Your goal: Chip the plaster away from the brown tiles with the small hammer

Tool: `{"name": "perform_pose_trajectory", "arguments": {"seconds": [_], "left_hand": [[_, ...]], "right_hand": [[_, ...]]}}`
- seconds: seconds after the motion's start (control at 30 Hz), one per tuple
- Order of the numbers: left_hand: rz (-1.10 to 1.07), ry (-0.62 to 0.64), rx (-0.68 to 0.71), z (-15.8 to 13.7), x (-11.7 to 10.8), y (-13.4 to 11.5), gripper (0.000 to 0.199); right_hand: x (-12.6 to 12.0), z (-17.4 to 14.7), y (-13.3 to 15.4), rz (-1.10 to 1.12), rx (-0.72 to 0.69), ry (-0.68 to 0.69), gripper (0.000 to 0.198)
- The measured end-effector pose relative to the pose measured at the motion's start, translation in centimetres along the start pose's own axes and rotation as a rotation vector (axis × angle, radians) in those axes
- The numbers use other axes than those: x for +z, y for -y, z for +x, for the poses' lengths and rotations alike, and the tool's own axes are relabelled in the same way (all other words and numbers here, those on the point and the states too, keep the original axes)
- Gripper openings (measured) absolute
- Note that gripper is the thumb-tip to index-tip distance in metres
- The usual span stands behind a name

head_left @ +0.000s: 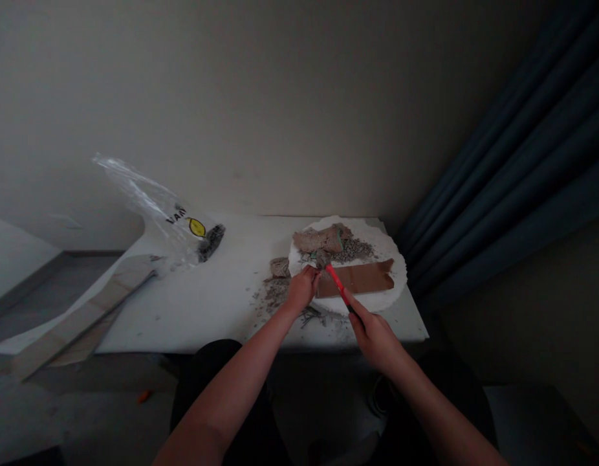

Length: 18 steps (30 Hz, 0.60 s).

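My right hand (377,333) is wrapped round the black grip of a hammer (339,285) with a red shaft. The hammer's head rests low over the near side of a rough brown-grey chunk (316,241), among grey crumbs (358,250). Close to the head, my left hand (301,290) has its fingers pinched together; what they hold is too small and dark to make out. Beneath the hammer lies a flat brown strip (365,278) with a jagged right end. Chunk and strip lie on a white, ragged-edged round slab (398,259).
A white-topped table (193,310) carries the slab. Loose crumbs and a smaller lump (279,267) lie left of it. Farther left are a clear plastic bag (158,217) with dark material inside and long board pieces (86,317) overhanging the edge. A dark curtain (517,168) hangs at right.
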<state>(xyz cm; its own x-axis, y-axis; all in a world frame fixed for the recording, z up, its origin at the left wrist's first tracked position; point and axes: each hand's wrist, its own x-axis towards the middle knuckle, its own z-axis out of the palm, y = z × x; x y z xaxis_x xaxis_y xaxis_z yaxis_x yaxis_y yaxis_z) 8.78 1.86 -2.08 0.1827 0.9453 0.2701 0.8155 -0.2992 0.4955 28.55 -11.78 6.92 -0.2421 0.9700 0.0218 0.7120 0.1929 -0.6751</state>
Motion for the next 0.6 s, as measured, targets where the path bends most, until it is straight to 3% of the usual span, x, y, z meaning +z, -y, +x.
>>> {"name": "perform_pose_trajectory", "arguments": {"seconds": [0.6], "left_hand": [[-0.028, -0.006, 0.042, 0.07, 0.11, -0.01, 0.020]], "right_hand": [[-0.46, 0.03, -0.21, 0.061, -0.035, -0.063, 0.056]]}}
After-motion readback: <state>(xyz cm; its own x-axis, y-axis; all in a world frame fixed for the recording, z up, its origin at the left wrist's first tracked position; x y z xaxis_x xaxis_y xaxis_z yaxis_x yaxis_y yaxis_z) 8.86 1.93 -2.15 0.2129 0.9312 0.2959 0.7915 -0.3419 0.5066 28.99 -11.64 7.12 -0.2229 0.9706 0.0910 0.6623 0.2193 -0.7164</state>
